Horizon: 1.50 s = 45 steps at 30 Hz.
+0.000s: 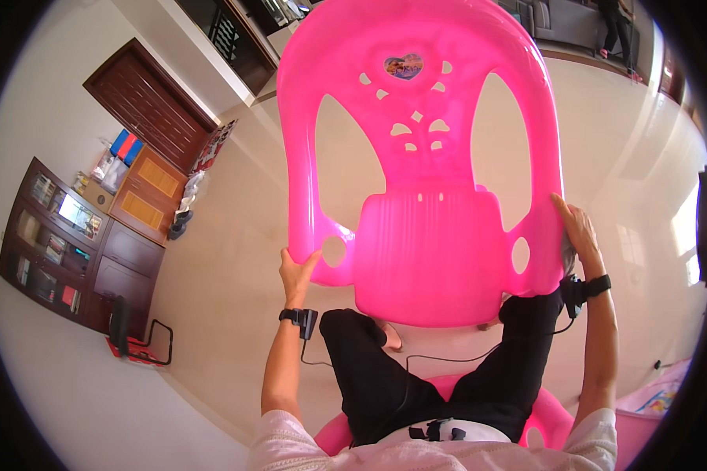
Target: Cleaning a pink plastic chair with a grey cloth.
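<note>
A bright pink plastic armchair (430, 253) faces me, its seat towards my knees and its tall back (415, 165) farther off. The back has cut-out shapes and a heart-shaped sticker (403, 66). My left hand (297, 274) grips the end of the armrest on the left, thumb on top. On the other side, my right hand (576, 226) holds the outer edge of the right armrest; part of its fingers is hidden. Both wrists carry black straps with small devices, and a cable runs across my lap. I sit on another pink plastic seat (551, 418).
Glossy tiled floor (230, 247) surrounds the chair. At the left stand a dark glass-fronted cabinet (103, 247), a wooden shoe cabinet (147, 188) and a black-framed chair (121, 329). A grey sofa (571, 29) and a standing person (615, 29) are far right; a pink container (642, 418) is lower right.
</note>
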Tool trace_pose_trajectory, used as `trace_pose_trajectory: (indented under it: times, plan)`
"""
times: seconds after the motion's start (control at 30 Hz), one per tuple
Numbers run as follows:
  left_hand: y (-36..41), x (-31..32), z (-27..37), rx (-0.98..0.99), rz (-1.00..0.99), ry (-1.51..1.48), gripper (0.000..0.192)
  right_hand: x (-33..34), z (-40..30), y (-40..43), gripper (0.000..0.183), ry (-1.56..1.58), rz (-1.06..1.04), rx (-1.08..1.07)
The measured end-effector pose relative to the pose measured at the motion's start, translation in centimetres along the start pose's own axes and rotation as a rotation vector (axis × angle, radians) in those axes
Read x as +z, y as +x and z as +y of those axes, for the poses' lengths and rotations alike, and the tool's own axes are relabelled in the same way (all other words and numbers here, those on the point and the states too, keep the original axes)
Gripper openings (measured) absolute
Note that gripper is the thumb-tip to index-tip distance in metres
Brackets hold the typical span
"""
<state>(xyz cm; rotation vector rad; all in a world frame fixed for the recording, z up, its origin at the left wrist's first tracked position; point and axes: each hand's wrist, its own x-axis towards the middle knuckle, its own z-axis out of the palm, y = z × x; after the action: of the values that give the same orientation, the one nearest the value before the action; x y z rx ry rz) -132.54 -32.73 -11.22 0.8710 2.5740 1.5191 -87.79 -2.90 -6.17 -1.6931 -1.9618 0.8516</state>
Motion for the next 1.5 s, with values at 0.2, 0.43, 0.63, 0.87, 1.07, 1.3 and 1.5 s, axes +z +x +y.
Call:
trace_pose_trajectory:
  times: [0.2,0.43,0.63,0.87,1.07,1.3,1.5]
  plan:
    - [-2.9,0.3,1.7,-0.06,0.072,0.018,0.051,-0.2,-0.9,3.6,0.08,-0.115,0.022,-0.056]
    - [-2.3,1.2,3.4,-0.069,0.061,0.054,0.049,0.6,3.0,7.3,0.079,-0.281,0.11,-0.292]
    - [-1.5,1.1,2.9,-0.104,0.107,0.084,0.052,0.9,0.3,1.1,0.077,-0.22,0.045,-0.109]
    - [0.6,1.9,3.2,-0.133,0.073,0.107,0.053,1.8,1.1,1.2,0.084,0.009,0.037,-0.072]
    - [3.7,3.4,2.9,-0.08,0.051,0.134,0.055,3.0,0.7,3.9,0.085,0.011,0.11,-0.035]
    - [5.5,3.9,2.3,-0.114,0.03,0.216,0.059,4.4,-0.9,4.8,0.087,0.072,0.112,0.004]
    - [6.9,5.3,0.8,-0.106,0.015,0.235,0.061,4.9,-0.3,6.3,0.09,0.051,0.131,0.017]
